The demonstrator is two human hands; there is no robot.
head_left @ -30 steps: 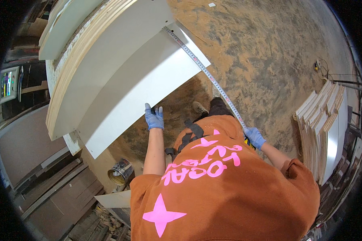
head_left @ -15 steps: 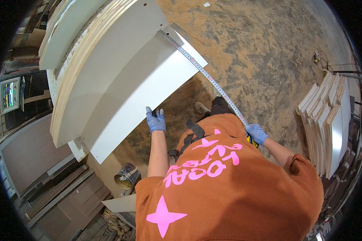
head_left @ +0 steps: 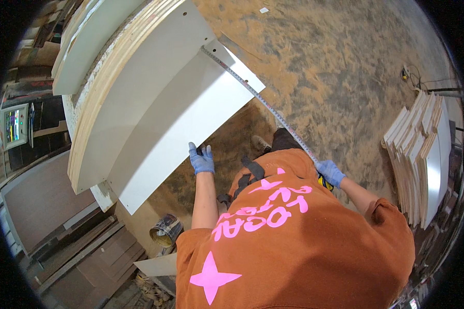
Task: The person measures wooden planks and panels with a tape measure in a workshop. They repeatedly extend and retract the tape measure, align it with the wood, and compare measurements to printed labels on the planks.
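My right hand (head_left: 330, 173), in a blue glove, is closed on a tape measure with a yellow and black case (head_left: 323, 182), mostly hidden by the hand and my shirt. Its metal blade (head_left: 273, 110) runs out to the upper left, crossing a white panel (head_left: 191, 113). The blade's far end meets the foot of an upright white board (head_left: 134, 92) beside that panel. My left hand (head_left: 202, 160), also blue-gloved, is at the panel's near edge. Its fingers are apart, and the leftmost one overlaps the panel.
Stacked white boards (head_left: 420, 159) stand at the right. More boards (head_left: 93, 56) rise at the upper left, near a small screen (head_left: 14, 125). A bucket (head_left: 166, 230) sits on the dusty floor (head_left: 314, 51), close to brown sheets (head_left: 95, 257).
The whole view has shifted slightly, with the panel appearing a little lower. The tape blade looks narrower, as if turned on its edge. Both hands keep nearly the same places.
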